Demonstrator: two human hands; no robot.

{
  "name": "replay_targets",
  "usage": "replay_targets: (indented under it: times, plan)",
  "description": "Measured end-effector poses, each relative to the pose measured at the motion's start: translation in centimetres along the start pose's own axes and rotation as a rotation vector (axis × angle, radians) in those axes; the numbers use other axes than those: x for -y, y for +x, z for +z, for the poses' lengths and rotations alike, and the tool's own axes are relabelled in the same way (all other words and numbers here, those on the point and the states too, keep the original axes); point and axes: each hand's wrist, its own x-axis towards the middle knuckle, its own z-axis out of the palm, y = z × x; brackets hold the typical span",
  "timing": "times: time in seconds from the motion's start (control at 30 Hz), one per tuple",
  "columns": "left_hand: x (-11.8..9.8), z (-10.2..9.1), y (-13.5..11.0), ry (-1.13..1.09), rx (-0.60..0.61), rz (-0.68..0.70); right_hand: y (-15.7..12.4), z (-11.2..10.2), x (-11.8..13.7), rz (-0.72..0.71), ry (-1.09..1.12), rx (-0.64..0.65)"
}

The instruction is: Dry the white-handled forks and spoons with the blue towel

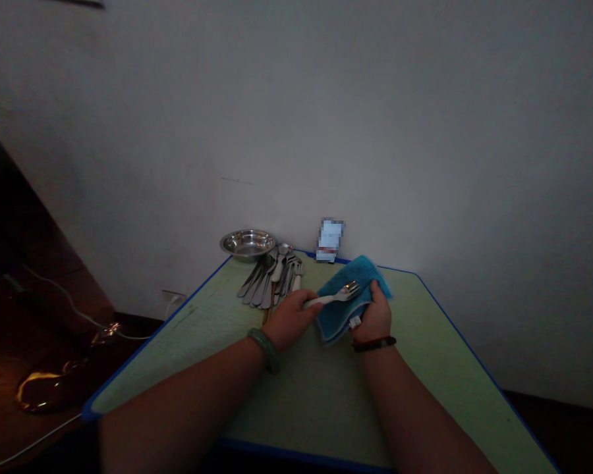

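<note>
Clock reference: 12 o'clock is straight ahead of the wearer, away from the body.

**Item in hand:** a fork with a smooth white handle and a bright metal head, held over the middle of the table. Its long axis runs nearly side to side, rising slightly toward the head. The tines point between 2 and 3 o'clock and overlap a folded blue terry towel.

**Hands:** the left hand is closed around the end of the fork's handle. The right hand grips the towel, with its thumb on top and its other fingers hidden by the cloth. A small white tag shows at the towel's lower edge, just beside the right hand. A green bangle circles the left wrist, and a dark bracelet circles the right.

**Surroundings:** the table has a pale green top and blue edging. At 11 o'clock from the left hand lies a heap of metal spoons and forks, some with white handles. Beyond the heap, a shallow stainless steel bowl sits at the far corner against the wall. A pixelated, unreadable object stands near 12 o'clock at the far edge.
</note>
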Motion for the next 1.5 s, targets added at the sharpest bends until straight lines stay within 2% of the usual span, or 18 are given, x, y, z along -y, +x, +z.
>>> replay_targets:
  times: [0.13, 0.37, 0.67, 0.87, 1.0, 1.2, 1.5]
  plan:
    - [-0.1, 0.0, 0.0, -0.012, -0.001, -0.001, -0.2, 0.1, -0.1, 0.068, -0.003, 0.037]
    - [-0.3, 0.1, -0.1, -0.018, -0.021, 0.027, 0.0, -0.2, -0.5, 0.044, -0.044, 0.102]
    - [-0.2, 0.3, 0.0, -0.044, -0.046, 0.028, 0.1, -0.3, -0.7, 0.083, -0.073, 0.113]
    - [-0.2, 0.3, -0.1, -0.044, -0.108, 0.052, -0.2, -0.4, -0.9, -0.003, -0.178, 0.031]
    - [-0.5, 0.2, -0.1, -0.029, -0.122, 0.052, -0.8, 0.1, -0.9, 0.004, -0.218, 0.066]
    - [-0.6, 0.2, -0.1, -0.024, -0.143, 0.059, -0.8, 0.1, -0.9, -0.056, -0.227, 0.009]
    - [-0.4, 0.1, -0.2, -0.046, -0.135, 0.055, -0.2, -0.2, -0.4, 0.031, -0.101, 0.008]
